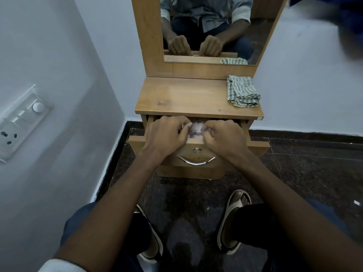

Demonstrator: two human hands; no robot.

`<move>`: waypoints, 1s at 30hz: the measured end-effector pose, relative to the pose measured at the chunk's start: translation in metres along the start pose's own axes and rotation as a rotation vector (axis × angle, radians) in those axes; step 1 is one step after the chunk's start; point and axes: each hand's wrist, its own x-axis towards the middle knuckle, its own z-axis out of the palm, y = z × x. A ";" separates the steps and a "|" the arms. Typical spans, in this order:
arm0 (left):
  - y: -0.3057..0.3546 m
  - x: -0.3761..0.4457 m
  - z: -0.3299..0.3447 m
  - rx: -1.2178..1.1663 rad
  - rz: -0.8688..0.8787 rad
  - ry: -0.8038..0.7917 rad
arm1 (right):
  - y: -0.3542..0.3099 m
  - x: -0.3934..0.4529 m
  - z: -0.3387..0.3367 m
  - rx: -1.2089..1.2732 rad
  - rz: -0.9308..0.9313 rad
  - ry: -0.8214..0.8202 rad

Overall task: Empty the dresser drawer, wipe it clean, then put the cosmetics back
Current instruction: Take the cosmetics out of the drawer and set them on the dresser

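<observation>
Inside wooden drawer, curled hands.

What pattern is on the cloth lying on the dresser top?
The cloth has green-and-white checks, seen in the head view.

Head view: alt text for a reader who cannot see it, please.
Both hands, left hand and right hand, reach into a partly open wooden dresser drawer, fingers curled on something pale that cannot be identified. A folded checked cloth lies on the dresser top, below a mirror.
</observation>
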 end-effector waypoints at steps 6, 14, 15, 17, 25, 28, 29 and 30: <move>0.008 0.011 0.002 0.000 0.023 -0.004 | 0.010 0.030 -0.008 0.086 0.058 -0.455; 0.010 0.013 0.012 0.000 0.048 -0.087 | 0.022 0.030 -0.009 0.363 0.142 -0.957; 0.011 0.013 0.012 0.008 0.037 -0.096 | 0.021 0.030 -0.010 0.392 0.160 -1.024; 0.011 0.012 0.013 0.025 0.025 -0.110 | 0.021 0.030 -0.012 0.452 0.195 -1.155; 0.017 0.008 0.013 0.056 0.014 -0.215 | 0.009 0.017 -0.006 0.482 0.177 -1.433; 0.018 0.007 0.014 0.065 0.009 -0.234 | 0.005 0.012 -0.003 0.489 0.168 -1.491; 0.019 0.007 0.015 0.069 0.007 -0.233 | 0.004 0.011 -0.002 0.486 0.165 -1.504; 0.019 0.007 0.016 0.073 0.005 -0.231 | 0.003 0.009 -0.001 0.483 0.160 -1.508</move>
